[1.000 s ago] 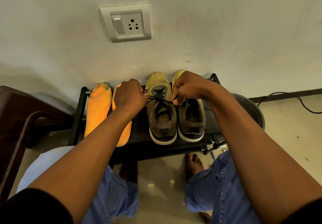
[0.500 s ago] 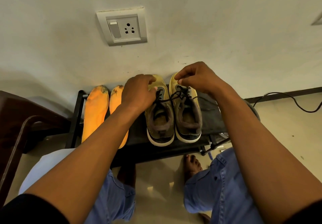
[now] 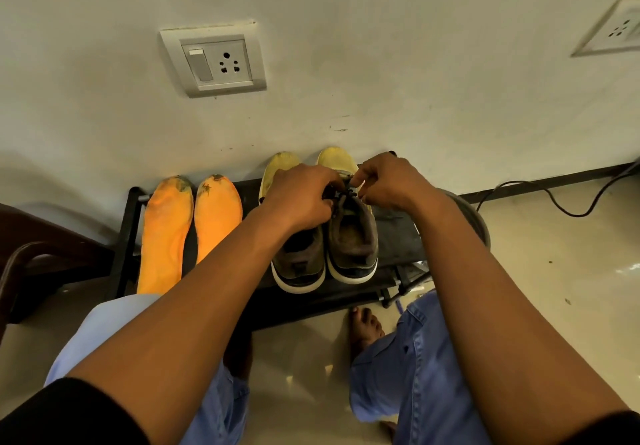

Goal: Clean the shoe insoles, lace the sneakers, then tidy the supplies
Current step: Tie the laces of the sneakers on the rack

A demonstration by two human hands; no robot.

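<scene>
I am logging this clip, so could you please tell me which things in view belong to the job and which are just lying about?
In use:
- right sneaker and its black lace, worked by left hand and right hand
- left sneaker
- two orange insoles
- black rack

Lying about:
- wall socket
- black cable
- wooden chair

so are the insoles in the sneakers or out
Out. Both orange insoles lie flat on the black rack, left of the sneakers.

No legible text, label, brand, number or sign found. The wall socket plate (image 3: 213, 62), the sneakers (image 3: 349, 233) and the orange insoles (image 3: 162, 233) bear no readable markings from this position.
</scene>
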